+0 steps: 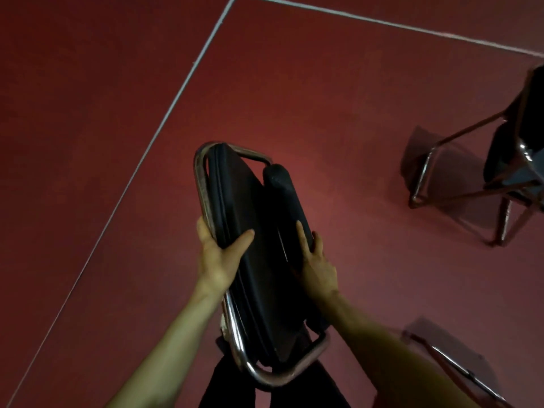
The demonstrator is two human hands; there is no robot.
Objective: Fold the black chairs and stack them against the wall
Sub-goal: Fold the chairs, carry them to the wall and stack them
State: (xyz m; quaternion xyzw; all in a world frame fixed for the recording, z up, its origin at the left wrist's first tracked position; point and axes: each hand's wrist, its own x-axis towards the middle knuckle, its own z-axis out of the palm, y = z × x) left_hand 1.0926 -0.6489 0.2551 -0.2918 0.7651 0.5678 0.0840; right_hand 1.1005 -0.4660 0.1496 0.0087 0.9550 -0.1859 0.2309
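A black padded folding chair with a chrome tube frame (259, 260) sat at the centre of the view, its seat and back pads closed flat against each other, so the folding of this one looked done. The left hand (217, 260) gripped its 9 o'clock edge, thumb laid across the pad face and the fingers wrapped behind the chrome tube. The right hand (316, 260) held the 3 o'clock edge, fingers curled round the rim of the back pad. The chair appeared to be carried clear of the dark red floor (88, 113), its lower bar close to a pair of dark trouser legs (223, 384) at 6 o'clock. No wall showed anywhere, nor any stack, so the carrying and leaning of this chair seemed yet to come. At 3 o'clock a second black chair (512, 160) stood unfolded on its chrome legs, well apart from the held one, which I judged to be work left. At 5 o'clock a thin chrome tube (453, 366) lay low over the floor, perhaps part of a further chair, though too little of it showed to tell. A white painted line (164, 119) ran from 7 o'clock up to 12 o'clock and turned toward 2 o'clock. No container of any kind was in view.
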